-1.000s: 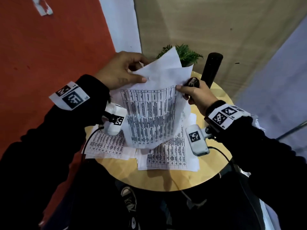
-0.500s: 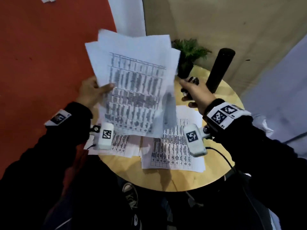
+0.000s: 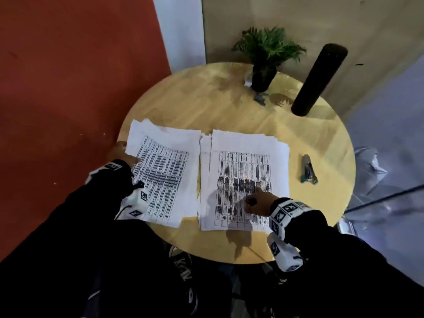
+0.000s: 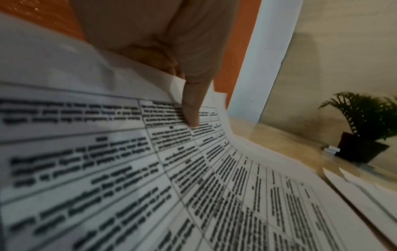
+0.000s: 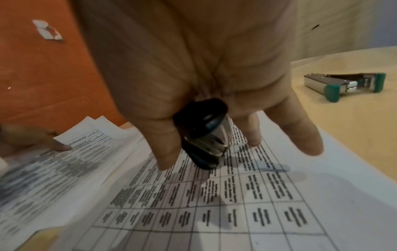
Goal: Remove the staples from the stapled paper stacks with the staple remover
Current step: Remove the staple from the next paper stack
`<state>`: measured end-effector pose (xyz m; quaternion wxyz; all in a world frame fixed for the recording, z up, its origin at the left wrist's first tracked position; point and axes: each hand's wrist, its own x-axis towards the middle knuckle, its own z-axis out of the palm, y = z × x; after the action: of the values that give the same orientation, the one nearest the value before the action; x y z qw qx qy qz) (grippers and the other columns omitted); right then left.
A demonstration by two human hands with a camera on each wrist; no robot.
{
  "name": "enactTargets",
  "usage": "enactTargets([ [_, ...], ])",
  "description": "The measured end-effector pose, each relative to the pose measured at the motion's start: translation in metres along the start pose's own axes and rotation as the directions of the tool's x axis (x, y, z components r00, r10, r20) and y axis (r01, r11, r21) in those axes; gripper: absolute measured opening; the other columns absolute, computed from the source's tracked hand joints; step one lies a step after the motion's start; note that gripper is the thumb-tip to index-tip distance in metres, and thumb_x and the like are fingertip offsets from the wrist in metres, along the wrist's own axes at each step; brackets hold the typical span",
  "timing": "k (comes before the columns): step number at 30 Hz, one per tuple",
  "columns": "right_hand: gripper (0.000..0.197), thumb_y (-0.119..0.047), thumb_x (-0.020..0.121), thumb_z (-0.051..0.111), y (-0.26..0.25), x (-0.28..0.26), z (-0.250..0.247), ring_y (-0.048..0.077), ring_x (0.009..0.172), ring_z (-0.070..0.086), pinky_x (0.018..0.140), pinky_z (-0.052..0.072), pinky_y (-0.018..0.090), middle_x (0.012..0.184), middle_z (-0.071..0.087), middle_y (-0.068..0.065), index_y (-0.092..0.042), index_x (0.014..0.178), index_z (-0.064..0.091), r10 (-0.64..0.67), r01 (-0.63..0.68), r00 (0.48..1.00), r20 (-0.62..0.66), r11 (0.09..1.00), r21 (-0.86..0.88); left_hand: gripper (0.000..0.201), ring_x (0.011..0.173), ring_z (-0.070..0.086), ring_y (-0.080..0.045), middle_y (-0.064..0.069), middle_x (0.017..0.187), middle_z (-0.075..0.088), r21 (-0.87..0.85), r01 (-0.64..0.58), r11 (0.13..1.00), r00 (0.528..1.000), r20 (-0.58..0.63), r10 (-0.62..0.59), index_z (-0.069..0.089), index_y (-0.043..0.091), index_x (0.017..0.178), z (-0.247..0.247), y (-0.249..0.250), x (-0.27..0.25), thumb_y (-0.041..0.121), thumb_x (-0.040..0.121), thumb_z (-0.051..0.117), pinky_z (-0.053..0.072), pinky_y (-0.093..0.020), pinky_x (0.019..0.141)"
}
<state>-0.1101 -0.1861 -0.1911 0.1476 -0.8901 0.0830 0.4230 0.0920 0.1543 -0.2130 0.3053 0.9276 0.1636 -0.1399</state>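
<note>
Two stacks of printed tables lie side by side on the round wooden table (image 3: 229,106). My left hand (image 3: 127,156) is at the left edge of the left paper stack (image 3: 165,171). In the left wrist view its thumb (image 4: 191,108) presses on top of the left paper stack (image 4: 214,186) and its fingers curl under the edge. My right hand (image 3: 255,199) hovers over the lower part of the right paper stack (image 3: 243,171). It grips a black staple remover (image 5: 204,134) between thumb and palm, and its other fingers (image 5: 300,135) point down at the right paper stack (image 5: 257,212).
A silver stapler with green ends (image 3: 308,169) lies on the table right of the stacks. A potted plant (image 3: 266,58) and a black cylinder (image 3: 319,79) stand at the far side. A red wall lies to the left.
My left hand has lowered the lifted sheets onto the left stack. My right hand has come from the far side of the table down over the right stack, with the staple remover in it.
</note>
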Motion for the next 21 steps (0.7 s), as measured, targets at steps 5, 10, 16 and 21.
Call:
enactTargets([
  [5, 0.034, -0.034, 0.096, 0.040, -0.003, -0.001, -0.001, 0.028, 0.109, 0.054, 0.092, 0.047, 0.034, 0.116, 0.043, 0.011, -0.013, 0.119, 0.053, -0.006, 0.005, 1.000, -0.007, 0.995, -0.096, 0.102, 0.138, 0.026, -0.036, -0.019, 0.150, 0.027, 0.274, -0.046, 0.961, 0.992, -0.105, 0.077, 0.021, 0.010, 0.147, 0.017, 0.018, -0.007, 0.025, 0.068, 0.084, 0.027, -0.052, 0.110],
  [10, 0.036, -0.031, 0.097, 0.042, -0.006, -0.009, -0.004, 0.027, 0.116, 0.049, 0.097, 0.044, 0.035, 0.116, 0.044, 0.013, -0.011, 0.123, 0.054, -0.033, 0.031, 0.999, -0.018, 0.992, -0.125, 0.081, 0.144, 0.012, -0.033, -0.012, 0.157, 0.014, 0.469, -0.430, 0.772, 0.891, 0.359, 0.278, 0.027, 0.027, 0.148, 0.077, 0.044, -0.050, 0.038, 0.081, 0.071, 0.020, -0.047, 0.115],
  [16, 0.037, -0.028, 0.099, 0.036, 0.003, -0.014, -0.003, 0.024, 0.122, 0.042, 0.098, 0.042, 0.035, 0.115, 0.048, 0.011, -0.011, 0.129, 0.051, -0.029, 0.024, 0.999, -0.029, 0.986, -0.164, 0.098, 0.145, 0.002, -0.038, -0.018, 0.158, -0.007, 0.577, -0.455, 0.678, 0.858, 0.487, 0.161, 0.003, 0.022, 0.152, 0.086, 0.038, -0.031, 0.042, 0.082, 0.069, 0.013, -0.039, 0.117],
  [21, 0.036, -0.026, 0.099, 0.036, 0.006, -0.010, 0.000, 0.025, 0.122, 0.041, 0.100, 0.044, 0.037, 0.120, 0.050, 0.011, -0.009, 0.126, 0.053, -0.031, 0.025, 0.999, -0.040, 0.988, -0.152, 0.097, 0.146, 0.002, -0.034, -0.015, 0.159, -0.003, 0.490, -0.454, 0.744, 0.850, 0.488, 0.198, 0.013, 0.023, 0.151, 0.067, 0.030, -0.024, 0.035, 0.077, 0.075, 0.011, -0.037, 0.118],
])
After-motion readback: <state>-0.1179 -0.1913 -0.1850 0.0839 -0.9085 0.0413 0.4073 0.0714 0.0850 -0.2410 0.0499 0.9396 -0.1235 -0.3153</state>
